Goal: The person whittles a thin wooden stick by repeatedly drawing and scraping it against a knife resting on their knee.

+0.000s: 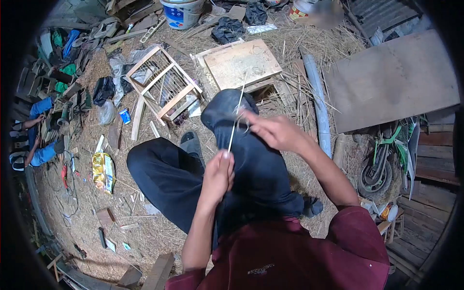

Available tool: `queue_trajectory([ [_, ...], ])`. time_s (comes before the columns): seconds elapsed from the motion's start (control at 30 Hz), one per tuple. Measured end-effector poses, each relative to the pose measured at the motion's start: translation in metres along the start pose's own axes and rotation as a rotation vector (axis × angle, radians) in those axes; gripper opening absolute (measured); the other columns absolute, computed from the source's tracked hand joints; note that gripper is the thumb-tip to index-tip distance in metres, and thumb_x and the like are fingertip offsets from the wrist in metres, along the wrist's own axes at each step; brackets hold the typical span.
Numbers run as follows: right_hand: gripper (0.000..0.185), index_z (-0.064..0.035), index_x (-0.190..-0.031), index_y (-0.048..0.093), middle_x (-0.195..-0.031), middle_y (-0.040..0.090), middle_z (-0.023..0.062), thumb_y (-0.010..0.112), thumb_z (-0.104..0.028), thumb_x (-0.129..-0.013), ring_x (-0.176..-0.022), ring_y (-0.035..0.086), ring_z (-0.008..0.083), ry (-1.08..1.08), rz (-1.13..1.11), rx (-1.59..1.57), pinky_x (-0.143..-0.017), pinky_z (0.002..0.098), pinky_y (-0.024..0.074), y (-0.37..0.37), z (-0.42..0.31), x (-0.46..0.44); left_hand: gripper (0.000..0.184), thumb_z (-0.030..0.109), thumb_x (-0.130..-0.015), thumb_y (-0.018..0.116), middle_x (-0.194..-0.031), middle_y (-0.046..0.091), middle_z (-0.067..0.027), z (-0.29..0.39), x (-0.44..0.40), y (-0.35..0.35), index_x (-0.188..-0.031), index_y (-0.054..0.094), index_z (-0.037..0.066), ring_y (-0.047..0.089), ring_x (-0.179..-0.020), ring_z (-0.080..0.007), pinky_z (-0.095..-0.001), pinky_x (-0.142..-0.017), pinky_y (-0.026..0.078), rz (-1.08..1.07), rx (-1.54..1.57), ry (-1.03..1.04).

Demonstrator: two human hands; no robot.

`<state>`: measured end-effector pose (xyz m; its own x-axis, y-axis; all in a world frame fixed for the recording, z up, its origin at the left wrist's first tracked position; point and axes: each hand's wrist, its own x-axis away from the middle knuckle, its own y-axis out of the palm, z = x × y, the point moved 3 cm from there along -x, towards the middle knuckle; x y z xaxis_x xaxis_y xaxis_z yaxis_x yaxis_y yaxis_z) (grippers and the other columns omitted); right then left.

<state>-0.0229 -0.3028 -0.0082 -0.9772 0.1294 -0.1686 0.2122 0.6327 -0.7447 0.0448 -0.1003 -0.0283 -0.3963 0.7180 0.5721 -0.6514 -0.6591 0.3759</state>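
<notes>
Centre frame, the left hand (218,178) is pinching the lower end of a thin stick (232,134), which is slanting up over dark trousers (253,164). The right hand (274,134) is showing blurred fingers beside it, grip unclear; a cage (176,101) is standing upper left of centre.

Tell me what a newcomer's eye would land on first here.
Probably the thin pale stick at the centre, its lower end gripped by the left hand, with the blurred right hand farther up beside it. Next, the slatted wooden frame on the littered floor, up and left. Then the green motorbike at the right, below the large flat board.
</notes>
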Motion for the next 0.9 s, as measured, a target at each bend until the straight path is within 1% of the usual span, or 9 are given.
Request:
queue_trajectory([
  [0.07, 0.045, -0.0288, -0.141, 0.047, -0.078, 0.067, 0.0164, 0.052, -0.025, -0.097, -0.063, 0.065, 0.0360, 0.010, -0.223, 0.137, -0.058, 0.0446, 0.0526, 0.007, -0.002, -0.003, 0.029, 0.032, -0.104, 0.042, -0.052, 0.028, 0.0079, 0.015, -0.028, 0.010, -0.085, 0.047, 0.011, 0.024, -0.038, -0.0028, -0.0227, -0.035, 0.017, -0.009, 0.078, -0.012],
  [0.1, 0.046, -0.0324, -0.141, 0.046, -0.061, 0.060, 0.0152, 0.053, -0.026, -0.097, -0.054, 0.061, 0.0342, 0.068, -0.195, 0.155, -0.052, 0.0450, 0.0480, 0.006, -0.004, -0.007, 0.029, 0.032, -0.104, 0.042, -0.053, 0.027, 0.0080, 0.019, -0.035, 0.010, -0.085, 0.047, 0.011, 0.024, -0.038, -0.0027, -0.0227, -0.035, 0.017, -0.017, 0.066, -0.019],
  [0.27, 0.048, -0.0324, -0.142, 0.045, -0.065, 0.062, 0.0167, 0.054, -0.026, -0.095, -0.056, 0.062, 0.0346, 0.040, -0.161, 0.168, -0.053, 0.0446, 0.0495, 0.010, 0.009, -0.010, 0.028, 0.032, -0.105, 0.041, -0.053, 0.028, 0.0081, 0.012, -0.028, 0.002, -0.085, 0.046, 0.013, 0.023, -0.037, -0.0027, -0.0221, -0.033, 0.015, -0.044, 0.068, -0.036],
  [0.5, 0.050, -0.0295, -0.141, 0.047, -0.071, 0.065, 0.0158, 0.058, -0.021, -0.093, -0.060, 0.063, 0.0352, 0.082, -0.070, 0.121, -0.056, 0.0452, 0.0507, 0.008, 0.011, -0.002, 0.026, 0.032, -0.104, 0.044, -0.054, 0.028, 0.0078, -0.021, 0.032, -0.023, -0.086, 0.046, 0.013, 0.023, -0.039, -0.0021, -0.0206, -0.034, 0.018, -0.029, 0.182, -0.160],
  [0.6, 0.049, -0.0276, -0.141, 0.048, -0.073, 0.067, 0.0150, 0.058, -0.020, -0.093, -0.062, 0.064, 0.0358, 0.125, -0.086, 0.161, -0.057, 0.0455, 0.0511, 0.007, 0.010, -0.001, 0.027, 0.032, -0.104, 0.044, -0.053, 0.028, 0.0073, -0.030, 0.056, -0.032, -0.085, 0.045, 0.012, 0.023, -0.038, -0.0023, -0.0203, -0.034, 0.019, -0.042, 0.201, -0.189],
  [0.7, 0.050, -0.0266, -0.140, 0.048, -0.076, 0.067, 0.0175, 0.058, -0.020, -0.092, -0.064, 0.063, 0.0377, 0.138, -0.045, 0.115, -0.058, 0.0463, 0.0510, 0.011, 0.016, 0.002, 0.029, 0.031, -0.105, 0.042, -0.054, 0.026, 0.0078, -0.031, 0.080, -0.037, -0.084, 0.046, 0.011, 0.022, -0.039, -0.0019, -0.0212, -0.035, 0.018, -0.023, 0.175, -0.206],
  [0.77, 0.047, -0.0220, -0.142, 0.047, -0.080, 0.068, 0.0176, 0.055, -0.021, -0.095, -0.064, 0.065, 0.0374, 0.085, 0.058, 0.071, -0.060, 0.0459, 0.0518, 0.012, 0.023, 0.004, 0.029, 0.031, -0.105, 0.042, -0.054, 0.027, 0.0076, -0.037, 0.096, -0.049, -0.084, 0.046, 0.011, 0.022, -0.039, -0.0018, -0.0210, -0.035, 0.018, -0.045, 0.196, -0.228],
  [0.87, 0.040, -0.0135, -0.139, 0.049, -0.078, 0.069, 0.0161, 0.050, -0.025, -0.100, -0.055, 0.063, 0.0289, -0.100, 0.374, 0.011, -0.053, 0.0402, 0.0507, 0.026, 0.045, 0.002, 0.028, 0.030, -0.105, 0.040, -0.055, 0.026, 0.0076, -0.034, 0.102, -0.055, -0.086, 0.045, 0.011, 0.022, -0.040, -0.0017, -0.0208, -0.036, 0.017, -0.051, 0.243, -0.196],
  [0.9, 0.038, -0.0110, -0.136, 0.050, -0.075, 0.068, 0.0145, 0.049, -0.026, -0.101, -0.051, 0.060, 0.0240, -0.070, 0.410, -0.275, -0.049, 0.0368, 0.0484, 0.022, 0.050, -0.002, 0.028, 0.030, -0.105, 0.040, -0.055, 0.026, 0.0077, -0.028, 0.098, -0.053, -0.086, 0.045, 0.011, 0.021, -0.040, -0.0017, -0.0208, -0.036, 0.016, -0.066, 0.254, -0.169],
])
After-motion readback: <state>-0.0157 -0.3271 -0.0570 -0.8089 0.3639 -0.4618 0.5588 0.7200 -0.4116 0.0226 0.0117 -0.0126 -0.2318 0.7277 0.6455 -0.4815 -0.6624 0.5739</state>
